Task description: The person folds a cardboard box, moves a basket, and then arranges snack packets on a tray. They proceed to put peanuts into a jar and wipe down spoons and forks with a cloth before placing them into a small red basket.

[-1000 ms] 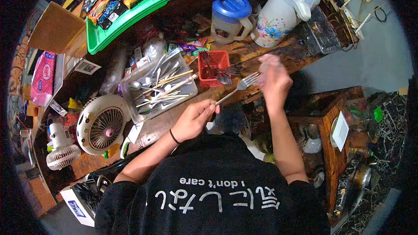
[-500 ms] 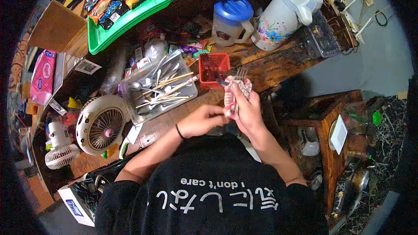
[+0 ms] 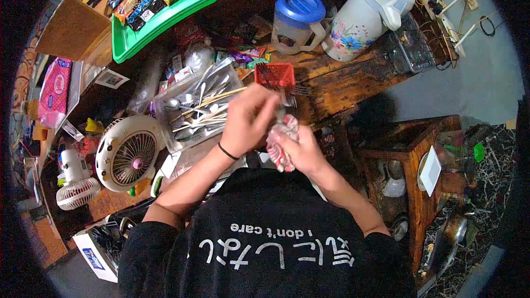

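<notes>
In my right hand (image 3: 302,152) is a crumpled red-and-white cloth (image 3: 280,139), with the fingers wrapped round it. My left hand (image 3: 251,118), with a black band at the wrist, is raised just above and left of the cloth, its fingers smeared by motion; I cannot tell what they hold. Fork tines (image 3: 301,89) show just beyond the hands, beside a red plastic basket (image 3: 276,73) that has dark forks in it. Left of my left hand, a clear tray (image 3: 185,144) contains spoons, other cutlery and wooden chopsticks (image 3: 221,97).
A blue-lidded pitcher (image 3: 298,25) and a floral thermos jug (image 3: 364,19) stand at the back. Snack packs lie in a green tray (image 3: 160,29). Two fans, the larger one (image 3: 132,154) round and white, are at left. A wooden stand (image 3: 414,149) is at right.
My left hand has risen from below the cloth to above it, near the basket. My right hand has lowered slightly with the cloth, and the fork tines now show apart from it.
</notes>
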`<act>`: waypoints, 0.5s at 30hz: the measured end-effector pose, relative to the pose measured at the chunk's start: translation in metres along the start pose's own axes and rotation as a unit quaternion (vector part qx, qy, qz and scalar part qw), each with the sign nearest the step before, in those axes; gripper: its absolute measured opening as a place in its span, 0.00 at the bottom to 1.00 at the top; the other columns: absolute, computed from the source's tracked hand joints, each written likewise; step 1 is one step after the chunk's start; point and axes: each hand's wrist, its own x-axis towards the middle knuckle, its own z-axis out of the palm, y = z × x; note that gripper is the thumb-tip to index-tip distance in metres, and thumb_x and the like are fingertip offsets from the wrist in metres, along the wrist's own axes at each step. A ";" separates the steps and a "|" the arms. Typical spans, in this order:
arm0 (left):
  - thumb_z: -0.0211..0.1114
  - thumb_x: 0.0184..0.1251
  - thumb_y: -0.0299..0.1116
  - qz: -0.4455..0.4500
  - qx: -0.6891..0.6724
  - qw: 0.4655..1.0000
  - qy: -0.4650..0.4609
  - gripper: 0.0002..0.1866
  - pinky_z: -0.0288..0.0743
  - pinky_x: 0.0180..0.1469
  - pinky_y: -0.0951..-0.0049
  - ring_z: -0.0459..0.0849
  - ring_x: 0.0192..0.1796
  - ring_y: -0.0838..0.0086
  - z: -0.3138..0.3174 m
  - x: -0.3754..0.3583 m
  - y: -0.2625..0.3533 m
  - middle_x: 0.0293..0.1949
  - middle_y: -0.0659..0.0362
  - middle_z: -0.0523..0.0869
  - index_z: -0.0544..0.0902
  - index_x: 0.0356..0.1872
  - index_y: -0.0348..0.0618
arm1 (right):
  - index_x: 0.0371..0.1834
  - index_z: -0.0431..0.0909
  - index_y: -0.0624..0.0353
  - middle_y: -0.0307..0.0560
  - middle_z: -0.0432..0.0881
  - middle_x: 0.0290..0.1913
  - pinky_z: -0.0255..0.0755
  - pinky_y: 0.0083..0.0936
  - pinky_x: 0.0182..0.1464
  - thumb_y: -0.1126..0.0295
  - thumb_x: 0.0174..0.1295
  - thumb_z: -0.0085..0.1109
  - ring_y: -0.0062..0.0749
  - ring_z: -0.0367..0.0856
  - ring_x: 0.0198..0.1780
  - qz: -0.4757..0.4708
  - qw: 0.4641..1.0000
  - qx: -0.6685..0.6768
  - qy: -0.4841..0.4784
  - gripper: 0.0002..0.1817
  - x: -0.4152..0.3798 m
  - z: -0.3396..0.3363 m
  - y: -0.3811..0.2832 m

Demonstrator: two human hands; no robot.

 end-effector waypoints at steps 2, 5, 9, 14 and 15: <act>0.62 0.63 0.25 -0.033 -0.008 0.998 0.058 0.06 0.71 0.36 0.69 0.79 0.31 0.64 -0.005 0.011 -0.007 0.28 0.50 0.80 0.80 0.31 0.31 | 0.40 0.77 0.62 0.37 0.81 0.29 0.74 0.18 0.30 0.69 0.70 0.53 0.16 0.78 0.27 0.009 1.000 -0.013 -0.024 0.07 -0.004 0.003 0.003; 0.61 0.67 0.26 -0.052 0.006 0.997 0.064 0.08 0.68 0.34 0.74 0.75 0.30 0.73 -0.010 0.018 -0.008 0.27 0.55 0.78 0.79 0.31 0.30 | 0.41 0.77 0.62 0.38 0.81 0.29 0.74 0.19 0.28 0.69 0.70 0.53 0.17 0.78 0.25 0.037 0.999 0.000 -0.030 0.08 -0.006 0.005 -0.002; 0.60 0.70 0.28 -0.071 0.009 0.993 0.095 0.10 0.66 0.33 0.79 0.71 0.30 0.81 -0.011 0.024 -0.021 0.26 0.60 0.75 0.77 0.31 0.31 | 0.43 0.76 0.63 0.39 0.81 0.27 0.73 0.19 0.24 0.69 0.70 0.52 0.19 0.78 0.22 0.057 0.997 -0.023 -0.056 0.09 -0.009 0.001 -0.006; 0.59 0.72 0.31 -0.098 -0.002 0.980 0.175 0.09 0.69 0.32 0.81 0.73 0.30 0.84 -0.014 0.027 -0.036 0.27 0.64 0.77 0.80 0.35 0.34 | 0.49 0.76 0.66 0.39 0.81 0.28 0.72 0.16 0.24 0.71 0.69 0.53 0.17 0.77 0.22 0.047 0.994 -0.050 -0.082 0.11 -0.016 -0.012 0.009; 0.62 0.68 0.28 -0.110 -0.037 0.970 0.215 0.07 0.73 0.38 0.76 0.79 0.32 0.75 -0.017 0.033 -0.045 0.30 0.55 0.82 0.82 0.35 0.32 | 0.49 0.76 0.66 0.39 0.81 0.28 0.72 0.16 0.24 0.71 0.69 0.53 0.17 0.77 0.22 0.049 0.994 -0.049 -0.082 0.11 -0.017 -0.015 0.020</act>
